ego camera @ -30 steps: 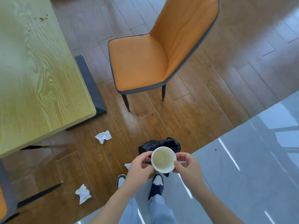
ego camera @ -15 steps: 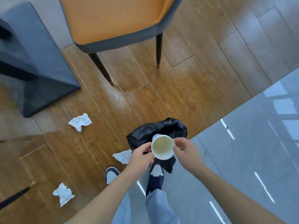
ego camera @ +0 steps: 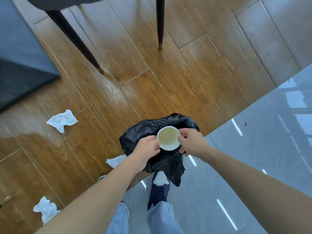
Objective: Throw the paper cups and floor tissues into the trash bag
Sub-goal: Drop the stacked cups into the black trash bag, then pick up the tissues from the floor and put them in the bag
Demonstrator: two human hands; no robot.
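A white paper cup, seen from above with a stained inside, is held between my left hand and my right hand. Both hands pinch its rim from opposite sides. The cup hangs right over the crumpled black trash bag, which lies on the floor by my feet. Three white crumpled tissues lie on the wooden floor: one at the left, one at the lower left, and one partly hidden behind my left forearm.
Two dark chair legs stand on the wooden floor ahead. A dark grey table base fills the upper left. Grey glossy tiles cover the floor at the right. My shoe is below the bag.
The view has tilted down and closer to the floor. My hands with the cup have dropped nearer to the black bag. The table top and chair seat have left the view.
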